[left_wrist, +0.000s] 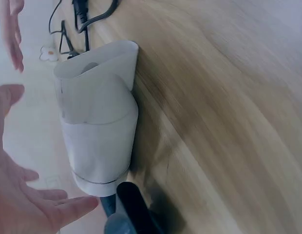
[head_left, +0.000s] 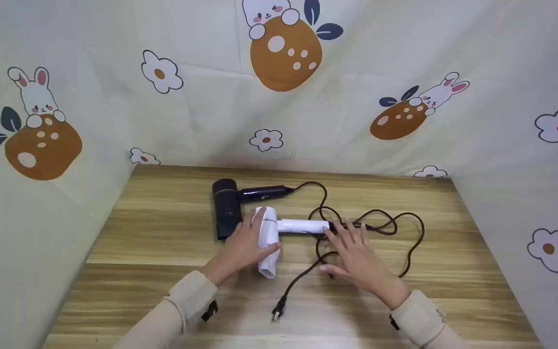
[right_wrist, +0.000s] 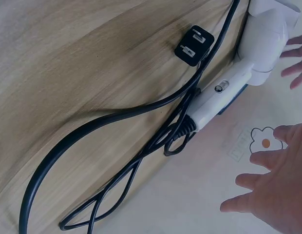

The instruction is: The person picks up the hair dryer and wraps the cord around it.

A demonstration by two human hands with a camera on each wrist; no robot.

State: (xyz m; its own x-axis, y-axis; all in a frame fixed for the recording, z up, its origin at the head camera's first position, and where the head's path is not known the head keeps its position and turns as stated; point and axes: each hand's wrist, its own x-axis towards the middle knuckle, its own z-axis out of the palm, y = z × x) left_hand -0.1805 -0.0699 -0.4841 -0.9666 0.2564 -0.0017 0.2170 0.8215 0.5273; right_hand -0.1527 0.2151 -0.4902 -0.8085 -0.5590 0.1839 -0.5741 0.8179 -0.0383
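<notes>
A white hair dryer (head_left: 268,245) lies on the wooden table, its handle (head_left: 304,226) pointing right. My left hand (head_left: 245,246) is at its barrel, fingers near the rear end and thumb toward the nozzle side. In the left wrist view that hand's fingers are spread beside the barrel (left_wrist: 100,122), not wrapped round it; contact is hard to tell. My right hand (head_left: 362,259) hovers by the handle's cord end with fingers spread, gripping nothing. Behind and left of the white dryer lies a dark hair dryer (head_left: 226,208), its handle also pointing right.
Black cords (head_left: 376,228) loop and cross over the right part of the table (head_left: 162,291). One two-prong plug (head_left: 279,310) lies near the front; the right wrist view shows a black plug (right_wrist: 195,45) close up. A printed cloth (head_left: 201,111) hangs around the table's back and sides.
</notes>
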